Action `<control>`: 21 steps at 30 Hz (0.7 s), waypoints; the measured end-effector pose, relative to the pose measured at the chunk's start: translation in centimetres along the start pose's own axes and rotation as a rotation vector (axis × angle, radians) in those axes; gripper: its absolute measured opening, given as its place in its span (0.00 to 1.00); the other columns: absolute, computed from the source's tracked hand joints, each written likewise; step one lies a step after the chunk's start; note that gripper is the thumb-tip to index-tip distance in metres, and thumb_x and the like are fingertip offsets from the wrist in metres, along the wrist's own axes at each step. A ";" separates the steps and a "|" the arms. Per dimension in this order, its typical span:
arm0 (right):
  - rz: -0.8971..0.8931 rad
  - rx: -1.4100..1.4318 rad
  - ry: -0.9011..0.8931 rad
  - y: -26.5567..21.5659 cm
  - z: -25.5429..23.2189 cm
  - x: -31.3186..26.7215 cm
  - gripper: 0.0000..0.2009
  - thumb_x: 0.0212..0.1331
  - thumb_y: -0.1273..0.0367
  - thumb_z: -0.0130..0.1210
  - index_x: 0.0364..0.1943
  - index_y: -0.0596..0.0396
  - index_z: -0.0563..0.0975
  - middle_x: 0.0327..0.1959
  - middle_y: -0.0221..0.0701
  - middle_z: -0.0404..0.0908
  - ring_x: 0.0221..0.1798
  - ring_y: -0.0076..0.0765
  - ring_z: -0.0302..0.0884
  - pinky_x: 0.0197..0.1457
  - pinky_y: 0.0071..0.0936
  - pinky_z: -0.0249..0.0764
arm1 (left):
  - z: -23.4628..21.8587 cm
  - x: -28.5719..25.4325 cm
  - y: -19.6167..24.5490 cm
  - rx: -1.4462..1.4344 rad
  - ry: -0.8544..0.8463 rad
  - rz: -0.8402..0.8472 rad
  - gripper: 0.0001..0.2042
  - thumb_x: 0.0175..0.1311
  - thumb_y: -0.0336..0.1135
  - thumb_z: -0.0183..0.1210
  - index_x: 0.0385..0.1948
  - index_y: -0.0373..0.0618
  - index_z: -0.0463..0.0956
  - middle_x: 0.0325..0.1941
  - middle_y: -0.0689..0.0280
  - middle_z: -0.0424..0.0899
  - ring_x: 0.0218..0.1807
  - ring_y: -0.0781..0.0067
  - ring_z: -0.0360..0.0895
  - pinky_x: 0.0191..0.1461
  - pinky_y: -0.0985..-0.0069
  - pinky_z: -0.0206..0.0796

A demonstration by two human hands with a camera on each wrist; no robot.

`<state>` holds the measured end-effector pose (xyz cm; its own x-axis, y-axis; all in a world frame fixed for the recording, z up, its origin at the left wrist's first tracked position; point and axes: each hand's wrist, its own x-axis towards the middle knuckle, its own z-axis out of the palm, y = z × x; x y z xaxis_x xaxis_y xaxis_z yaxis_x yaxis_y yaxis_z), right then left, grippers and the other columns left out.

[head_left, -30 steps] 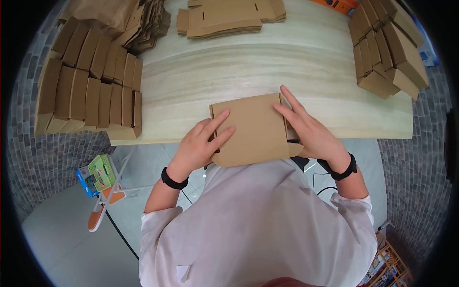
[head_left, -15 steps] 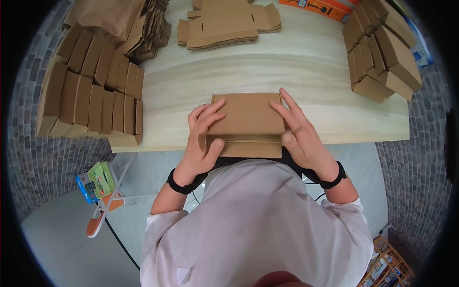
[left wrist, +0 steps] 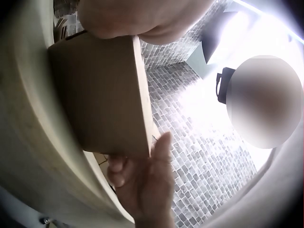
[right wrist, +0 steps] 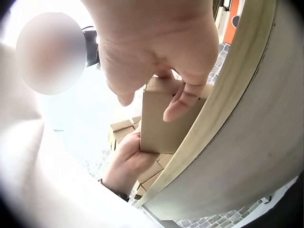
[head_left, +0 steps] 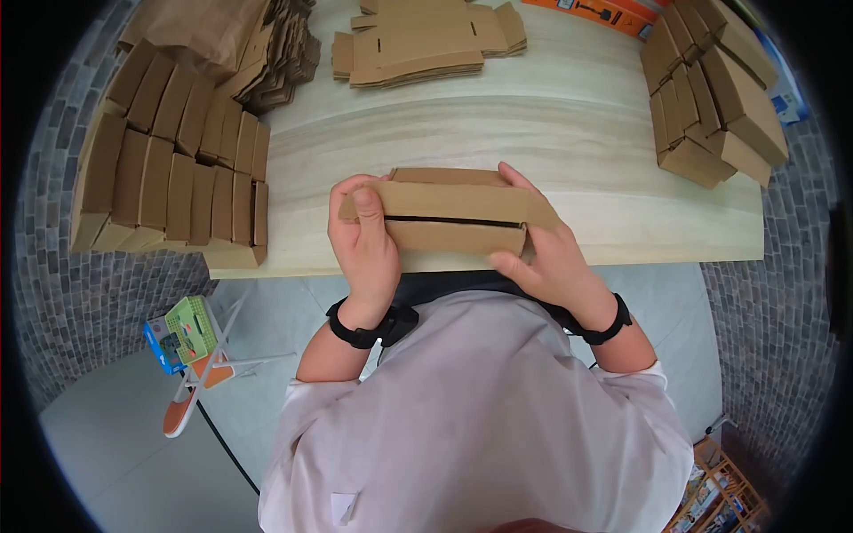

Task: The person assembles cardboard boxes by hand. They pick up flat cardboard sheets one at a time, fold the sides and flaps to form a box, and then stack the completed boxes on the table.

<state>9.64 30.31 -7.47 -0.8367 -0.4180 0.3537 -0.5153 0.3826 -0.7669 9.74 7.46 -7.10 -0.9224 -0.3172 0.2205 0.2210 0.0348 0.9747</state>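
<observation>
A small brown cardboard box [head_left: 453,238] is held at the table's near edge, its narrow side turned up toward me. A dark slit runs along that side between the lid's front flap [head_left: 449,200] and the wall below. My left hand [head_left: 364,258] grips the left end, thumb on the flap and fingers behind. At the other end my right hand [head_left: 557,258] holds the box, thumb by the lower corner and fingers along the far side. In the right wrist view, the right fingers bend over the end of the box [right wrist: 161,130].
Folded boxes [head_left: 173,182] stand in rows on the left, beside a pile of flattened cardboard [head_left: 275,58]. More flat blanks [head_left: 418,49] lie at the back. Further boxes [head_left: 711,98] are stacked on the right, near an orange carton [head_left: 595,13].
The lid, lying flat on top a second ago, was raised with its flap folded down. The box has since tilted, its front side turning up; the left thumb moved onto the flap.
</observation>
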 end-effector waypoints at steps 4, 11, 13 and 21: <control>-0.080 -0.122 0.136 0.7 0.9 -0.3 0.30 0.70 0.53 0.53 0.66 0.61 0.66 0.63 0.50 0.74 0.46 0.51 0.84 0.50 0.33 0.80 | -0.2 -0.3 2.4 0.010 -0.076 -0.139 0.15 0.79 0.44 0.48 0.51 0.39 0.70 0.47 0.61 0.77 0.57 0.67 0.75 0.64 0.70 0.64; 0.155 0.071 0.187 -0.3 0.4 0.4 0.30 0.74 0.52 0.46 0.68 0.62 0.65 0.50 0.45 0.83 0.43 0.49 0.86 0.46 0.33 0.80 | -0.1 -1.1 1.1 0.093 -0.339 0.123 0.27 0.76 0.42 0.48 0.69 0.36 0.56 0.67 0.49 0.69 0.62 0.64 0.71 0.68 0.66 0.60; 0.070 0.081 0.235 -0.4 0.8 0.8 0.30 0.74 0.51 0.45 0.68 0.62 0.64 0.52 0.45 0.82 0.44 0.48 0.86 0.45 0.32 0.80 | 0.1 -0.8 0.6 0.103 -0.309 0.128 0.29 0.76 0.44 0.47 0.70 0.35 0.53 0.69 0.48 0.67 0.62 0.63 0.71 0.68 0.66 0.60; 0.156 0.342 0.195 -0.9 0.8 0.7 0.35 0.73 0.44 0.37 0.68 0.62 0.65 0.62 0.46 0.77 0.59 0.51 0.79 0.61 0.35 0.73 | -0.2 -0.9 -1.0 0.005 -0.289 0.186 0.38 0.75 0.65 0.34 0.69 0.36 0.56 0.68 0.48 0.68 0.54 0.65 0.75 0.61 0.67 0.67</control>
<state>9.67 29.07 -6.98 -0.9362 -0.2005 0.2888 -0.3161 0.1202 -0.9411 10.45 7.49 -8.32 -0.9181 -0.0231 0.3957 0.3933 0.0718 0.9166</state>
